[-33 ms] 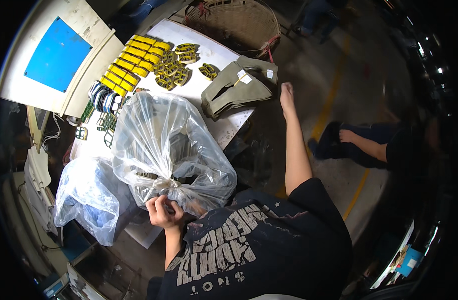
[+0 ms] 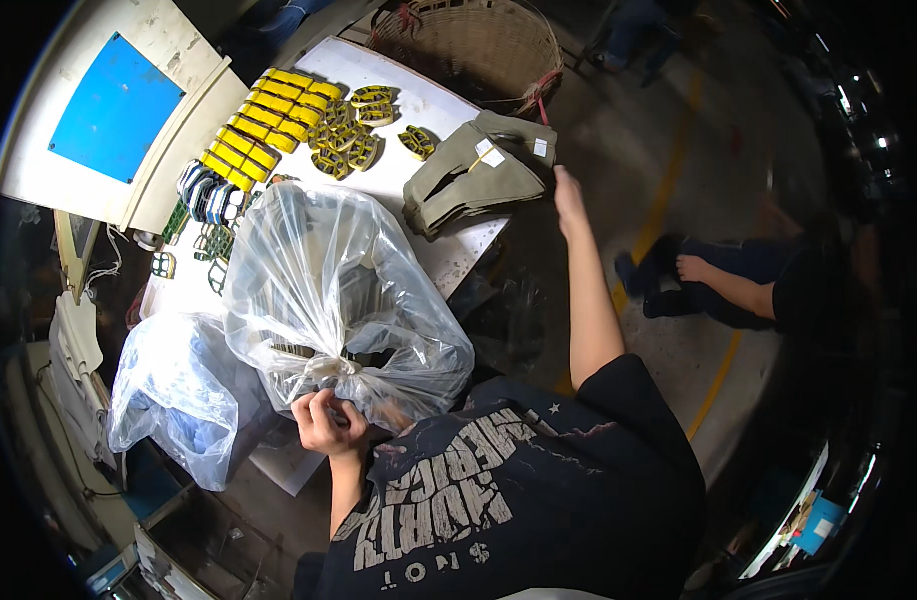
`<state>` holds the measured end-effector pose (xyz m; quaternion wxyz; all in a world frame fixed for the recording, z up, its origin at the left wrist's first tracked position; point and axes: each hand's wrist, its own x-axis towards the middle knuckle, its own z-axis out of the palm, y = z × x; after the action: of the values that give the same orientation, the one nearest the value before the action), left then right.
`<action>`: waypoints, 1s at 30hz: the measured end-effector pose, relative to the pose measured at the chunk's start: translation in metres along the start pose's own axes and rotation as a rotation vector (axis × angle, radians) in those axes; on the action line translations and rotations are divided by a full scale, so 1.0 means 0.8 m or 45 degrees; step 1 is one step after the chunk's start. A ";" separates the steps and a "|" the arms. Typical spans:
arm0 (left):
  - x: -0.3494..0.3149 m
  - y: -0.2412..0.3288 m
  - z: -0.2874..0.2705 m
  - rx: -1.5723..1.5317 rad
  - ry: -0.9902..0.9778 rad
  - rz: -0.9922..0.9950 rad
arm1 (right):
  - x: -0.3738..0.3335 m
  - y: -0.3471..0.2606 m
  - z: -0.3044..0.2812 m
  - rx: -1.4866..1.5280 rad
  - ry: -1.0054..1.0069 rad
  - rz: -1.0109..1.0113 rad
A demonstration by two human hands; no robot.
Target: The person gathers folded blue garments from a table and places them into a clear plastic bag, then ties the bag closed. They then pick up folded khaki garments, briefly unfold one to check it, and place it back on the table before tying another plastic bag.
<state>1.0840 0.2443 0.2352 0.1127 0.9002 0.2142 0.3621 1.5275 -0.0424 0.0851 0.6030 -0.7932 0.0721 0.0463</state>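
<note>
Glossy clear plastic bag (image 2: 328, 290), matt olive cloth pieces (image 2: 473, 175), woven wicker basket (image 2: 468, 45)

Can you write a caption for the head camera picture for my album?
Left hand grips a knotted clear bag; right hand touches folded olive fabric.

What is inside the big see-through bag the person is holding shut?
The clear plastic bag looks mostly full of air. Dark flat pieces show dimly near its knotted neck, where the left hand grips. The crinkled, shiny plastic hides what they are.

Left hand (image 2: 325, 420) clenched, right hand (image 2: 568, 195) outstretched.
</note>
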 end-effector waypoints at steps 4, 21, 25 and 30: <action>0.002 0.005 0.007 0.028 0.015 -0.020 | 0.001 0.025 0.039 0.499 -0.152 0.121; -0.165 -0.178 -0.051 -1.095 0.372 -2.247 | -0.206 -0.189 0.062 0.072 -0.525 -0.946; -0.221 -0.279 -0.045 -1.104 0.261 -2.247 | -0.283 -0.210 0.109 0.238 -0.882 -1.243; -0.272 -0.353 -0.011 -0.593 0.200 -1.869 | -0.342 -0.185 0.143 -0.151 -1.266 -1.121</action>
<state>0.8516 0.3922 0.0089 0.4948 0.4524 0.6816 0.2932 1.2847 0.1229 0.2390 0.4825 -0.6645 -0.5477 0.1600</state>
